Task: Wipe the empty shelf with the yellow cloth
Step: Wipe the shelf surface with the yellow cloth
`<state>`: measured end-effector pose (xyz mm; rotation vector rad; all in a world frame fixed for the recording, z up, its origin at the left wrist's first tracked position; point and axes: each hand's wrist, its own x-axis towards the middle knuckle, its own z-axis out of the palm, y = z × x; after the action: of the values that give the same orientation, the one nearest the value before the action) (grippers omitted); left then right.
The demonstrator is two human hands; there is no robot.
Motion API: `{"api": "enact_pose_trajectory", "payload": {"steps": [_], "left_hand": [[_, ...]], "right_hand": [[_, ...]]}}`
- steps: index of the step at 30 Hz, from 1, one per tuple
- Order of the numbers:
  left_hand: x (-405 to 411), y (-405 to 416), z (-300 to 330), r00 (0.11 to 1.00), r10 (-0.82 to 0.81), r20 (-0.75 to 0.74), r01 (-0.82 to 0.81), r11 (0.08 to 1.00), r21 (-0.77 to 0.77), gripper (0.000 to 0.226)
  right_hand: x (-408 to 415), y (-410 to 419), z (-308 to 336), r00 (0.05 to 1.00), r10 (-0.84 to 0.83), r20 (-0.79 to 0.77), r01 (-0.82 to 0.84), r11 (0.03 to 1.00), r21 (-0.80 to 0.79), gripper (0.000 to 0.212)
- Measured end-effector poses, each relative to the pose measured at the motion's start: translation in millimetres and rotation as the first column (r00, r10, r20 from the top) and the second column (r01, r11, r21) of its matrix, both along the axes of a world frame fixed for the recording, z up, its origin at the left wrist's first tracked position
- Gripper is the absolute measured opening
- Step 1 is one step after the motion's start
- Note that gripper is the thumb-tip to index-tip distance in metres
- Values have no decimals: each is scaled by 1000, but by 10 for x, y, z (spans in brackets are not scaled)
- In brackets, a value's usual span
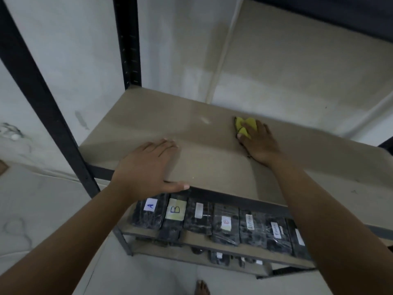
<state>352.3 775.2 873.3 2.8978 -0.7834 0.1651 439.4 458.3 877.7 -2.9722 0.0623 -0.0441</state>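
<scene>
Black metal posts (38,86) frame the rack against a pale wall, and the level below holds a row of dark wrapped packs (200,216) with paper labels, two of them reading A and B. A bare foot (202,288) shows on the floor. The right hand (258,141) presses flat, fingers spread, on the yellow cloth (244,126) bunched near the back of the shelf (148,122). The left hand (146,167) lies open, palm down, at the front edge, thumb over the rim. The board is smooth, tan and matte.
</scene>
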Motion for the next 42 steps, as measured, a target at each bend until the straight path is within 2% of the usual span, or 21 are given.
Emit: {"api": "enact_pose_trajectory", "payload": {"steps": [6, 10, 12, 14, 16, 19, 21, 22, 25, 28, 31, 35, 37, 39, 42], "left_hand": [[-17, -16, -8, 1000, 29, -2, -29, 1000, -8, 107], [-10, -1, -31, 998, 39, 46, -40, 999, 23, 105], [-20, -8, -38, 998, 37, 54, -39, 998, 40, 105], [-24, -21, -31, 997, 40, 71, -44, 998, 43, 104], [-33, -23, -27, 997, 45, 60, -47, 998, 40, 104], [-103, -21, -78, 995, 72, 70, -75, 996, 49, 102], [-179, -35, -123, 988, 108, 115, -113, 993, 41, 96], [-198, -39, -150, 984, 122, 133, -126, 992, 18, 94], [-186, -46, -191, 975, 149, 163, -144, 989, -41, 94], [-140, -44, -210, 971, 154, 181, -149, 988, -45, 96], [-124, -27, -226, 962, 156, 225, -144, 987, -67, 97], [-129, -26, -237, 947, 149, 285, -120, 986, -115, 94], [-130, -28, -244, 939, 152, 308, -118, 985, -126, 95], [-151, -32, -250, 937, 155, 313, -122, 985, -125, 96], [-144, -33, -261, 930, 163, 329, -133, 985, -112, 96]], "right_hand": [[741, 408, 56, 998, 19, 51, -19, 1000, 0, 49], [831, 566, 72, 991, 84, 102, -90, 995, 47, 46], [708, 553, 67, 966, 227, 126, -237, 969, 71, 45], [439, 574, 68, 885, 447, 130, -459, 885, 83, 45], [74, 603, 82, 815, 568, 113, -579, 806, 122, 42], [-287, 472, 149, 812, 575, 102, -582, 784, 213, 40], [-251, 292, 150, 816, 558, 154, -578, 794, 190, 43], [-131, 197, 129, 846, 504, 176, -530, 832, 163, 44], [372, 123, 19, 970, 202, 138, -214, 974, 76, 47], [741, 419, -19, 991, 89, 97, -92, 996, 19, 50], [794, 820, 11, 984, 157, 87, -162, 986, 49, 49], [230, 1041, 1, 899, 433, 60, -437, 897, 73, 47], [-94, 988, 25, 862, 503, 58, -506, 849, 154, 44], [-208, 842, 95, 849, 525, 66, -525, 821, 225, 40], [121, 528, 103, 888, 451, 88, -460, 873, 165, 44]]}}
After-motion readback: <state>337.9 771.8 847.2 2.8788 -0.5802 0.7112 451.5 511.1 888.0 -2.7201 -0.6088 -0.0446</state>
